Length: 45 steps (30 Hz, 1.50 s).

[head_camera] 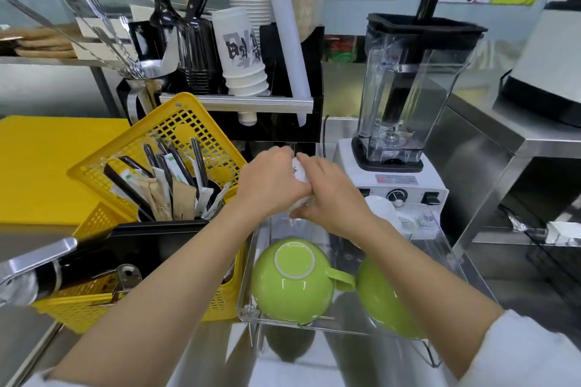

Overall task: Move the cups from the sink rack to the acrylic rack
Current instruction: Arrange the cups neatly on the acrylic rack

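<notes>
both hands, left hand and right hand, are closed together around a white cup held above the far end of the acrylic rack. two green cups sit inverted in the rack's near end.

Single head view, looking forward-down, close over acrylic rack.

Big dark characters sat on the stacked paper cups, blender base had a label, neither was readable tbh.
</notes>
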Motion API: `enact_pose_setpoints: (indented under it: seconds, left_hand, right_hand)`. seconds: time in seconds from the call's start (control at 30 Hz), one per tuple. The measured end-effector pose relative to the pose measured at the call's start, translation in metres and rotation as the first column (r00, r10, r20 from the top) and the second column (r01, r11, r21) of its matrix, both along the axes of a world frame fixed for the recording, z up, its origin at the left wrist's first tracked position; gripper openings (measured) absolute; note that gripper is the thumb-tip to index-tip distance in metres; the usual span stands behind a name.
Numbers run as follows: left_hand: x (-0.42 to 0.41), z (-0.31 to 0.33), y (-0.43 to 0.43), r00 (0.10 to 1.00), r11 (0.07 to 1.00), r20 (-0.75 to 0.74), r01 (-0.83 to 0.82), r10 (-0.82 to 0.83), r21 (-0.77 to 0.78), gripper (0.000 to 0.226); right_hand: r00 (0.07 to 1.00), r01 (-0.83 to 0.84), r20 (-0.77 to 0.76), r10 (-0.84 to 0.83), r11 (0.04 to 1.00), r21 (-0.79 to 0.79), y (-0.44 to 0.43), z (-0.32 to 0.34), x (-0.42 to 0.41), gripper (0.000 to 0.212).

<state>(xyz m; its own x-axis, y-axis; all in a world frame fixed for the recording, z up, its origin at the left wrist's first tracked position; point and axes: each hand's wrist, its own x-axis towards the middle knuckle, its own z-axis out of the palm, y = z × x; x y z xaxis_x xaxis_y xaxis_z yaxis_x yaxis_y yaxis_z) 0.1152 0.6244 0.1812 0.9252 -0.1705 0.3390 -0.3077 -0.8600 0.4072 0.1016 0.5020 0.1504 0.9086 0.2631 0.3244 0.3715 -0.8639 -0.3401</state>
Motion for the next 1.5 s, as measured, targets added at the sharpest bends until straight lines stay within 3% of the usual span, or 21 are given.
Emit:
enact_pose_setpoints:
  seconds: [0.1, 0.17, 0.23, 0.3, 0.4, 0.53, 0.6, 0.67, 0.73, 0.9, 0.97, 1.07, 1.17, 1.3, 1.43, 1.5]
  left_hand:
    - [-0.009, 0.013, 0.003, 1.0, 0.999, 0.015, 0.023, -0.022, -0.025, 0.046]
    - [-0.014, 0.026, 0.011, 0.983, 0.982, -0.026, 0.183, -0.184, -0.043, 0.042]
    - [-0.019, 0.039, 0.023, 0.886, 0.893, -0.153, 0.408, -0.437, -0.188, 0.042]
    - [-0.022, 0.046, 0.035, 0.746, 0.785, -0.259, 0.54, -0.614, -0.304, 0.057]
    - [-0.019, 0.052, 0.044, 0.666, 0.75, -0.349, 0.617, -0.66, -0.239, 0.079]
    - [-0.022, 0.063, 0.033, 0.747, 0.789, -0.327, 0.615, -0.579, 0.007, 0.1]
    - [-0.027, 0.068, 0.026, 0.735, 0.763, -0.321, 0.644, -0.598, 0.052, 0.103]
    - [-0.032, 0.071, 0.018, 0.674, 0.717, -0.352, 0.697, -0.649, 0.012, 0.095]
    - [-0.037, 0.069, 0.012, 0.654, 0.696, -0.307, 0.717, -0.691, -0.04, 0.081]
    - [-0.048, 0.056, 0.007, 0.799, 0.797, -0.047, 0.592, -0.6, -0.117, 0.061]
    - [-0.049, 0.052, 0.007, 0.838, 0.833, -0.015, 0.539, -0.545, -0.124, 0.063]
    - [-0.047, 0.045, 0.006, 0.916, 0.914, 0.039, 0.4, -0.399, -0.064, 0.067]
    - [-0.047, 0.038, 0.003, 0.957, 0.965, 0.137, 0.245, -0.256, 0.097, 0.068]
    - [-0.049, 0.024, -0.004, 0.966, 0.966, 0.202, 0.114, -0.162, 0.231, 0.07]
    - [-0.048, 0.007, -0.007, 0.975, 0.973, 0.203, 0.047, -0.094, 0.226, 0.076]
    - [-0.047, 0.0, -0.004, 0.974, 0.981, 0.19, 0.089, -0.121, 0.171, 0.081]
  right_hand:
    - [0.99, -0.036, 0.139, 0.031, 0.999, 0.031, -0.006, 0.011, -0.001, 0.091]
    - [0.987, -0.085, 0.148, 0.064, 0.986, 0.141, -0.015, 0.019, -0.007, 0.087]
    - [0.993, -0.114, 0.063, 0.098, 0.935, 0.337, -0.028, 0.028, -0.017, 0.086]
    - [0.988, -0.091, -0.057, 0.142, 0.845, 0.527, -0.042, 0.035, -0.026, 0.083]
    - [0.962, -0.088, -0.134, 0.239, 0.733, 0.675, -0.057, 0.039, -0.033, 0.074]
    - [0.866, -0.117, -0.2, 0.458, 0.575, 0.81, -0.067, 0.038, -0.037, 0.072]
    - [0.806, -0.12, -0.228, 0.547, 0.528, 0.84, -0.068, 0.037, -0.037, 0.082]
    - [0.737, -0.125, -0.234, 0.634, 0.468, 0.875, -0.069, 0.037, -0.038, 0.091]
    - [0.676, -0.129, -0.212, 0.706, 0.396, 0.909, -0.07, 0.035, -0.04, 0.084]
    - [0.699, -0.011, -0.166, 0.696, 0.243, 0.97, -0.072, 0.028, -0.04, 0.087]
    - [0.789, 0.035, -0.189, 0.584, 0.264, 0.964, -0.074, 0.03, -0.042, 0.075]
    - [0.939, 0.083, -0.202, 0.278, 0.386, 0.919, -0.072, 0.035, -0.048, 0.037]
    - [0.984, 0.029, -0.1, 0.145, 0.426, 0.904, -0.063, 0.042, -0.055, 0.009]
    - [0.981, -0.02, -0.091, 0.17, 0.56, 0.828, -0.042, 0.045, -0.059, 0.008]
    - [0.987, 0.056, -0.145, 0.069, 0.7, 0.712, -0.036, 0.039, -0.051, 0.017]
    - [0.983, 0.108, -0.181, 0.023, 0.728, 0.677, -0.036, 0.035, -0.047, 0.021]
